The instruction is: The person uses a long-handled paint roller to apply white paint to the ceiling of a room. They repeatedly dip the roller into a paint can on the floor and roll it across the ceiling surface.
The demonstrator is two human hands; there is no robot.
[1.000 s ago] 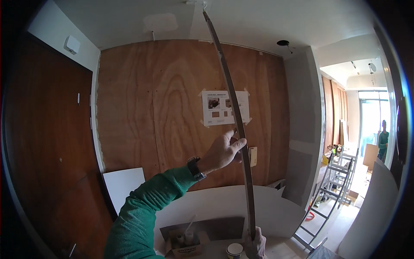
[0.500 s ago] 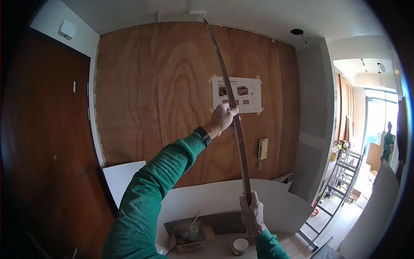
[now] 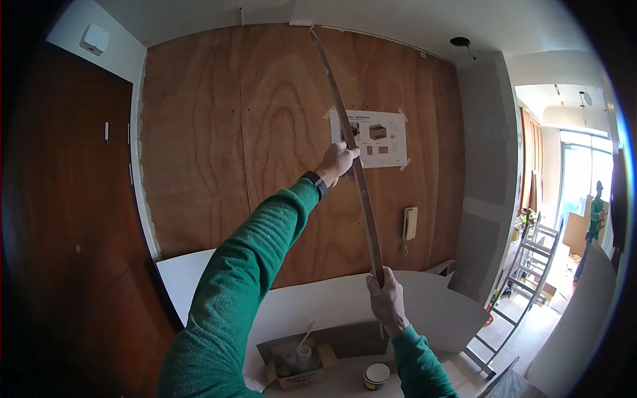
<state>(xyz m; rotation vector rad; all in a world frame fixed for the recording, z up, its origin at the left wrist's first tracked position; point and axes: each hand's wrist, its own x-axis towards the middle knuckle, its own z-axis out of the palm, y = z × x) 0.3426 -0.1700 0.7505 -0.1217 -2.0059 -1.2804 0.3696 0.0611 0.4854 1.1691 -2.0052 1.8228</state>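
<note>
Gripping a long, narrow bar point(image 3: 365, 205) with both hands; it slants across the plywood wall point(image 3: 192, 146), top end leaning left. Left hand point(image 3: 337, 161) is closed on it partway up, thumb across the near face, fingers mostly hidden behind. Right hand point(image 3: 387, 302) is wrapped round the lower part, below and right of the left. Change over the last second: left hand goes from a loose, partly open hold under the taped paper sheet point(image 3: 385, 142) to a firmer grasp over its lower left corner; right hand sits higher in view, forearm now showing; the view tips down too. Bar's top now lines up with the wall's upper edge, near a small white piece point(image 3: 300, 22) at the ceiling; cannot tell if they touch. Reads as the bar being better secured, both hands sharing its weight. Around the hands: sheet just right of the left hand, partly behind the bar; wall handset point(image 3: 410, 223) above and right of the right hand; curved white panel point(image 3: 438, 305) behind the right hand; tub point(image 3: 377, 375) below it; cardboard box point(image 3: 295, 381) with a cup point(image 3: 304, 357) inside, below and left of it. Well right of both hands: ladder point(image 3: 531, 249), and a person in green point(image 3: 595, 213) farther off.
</note>
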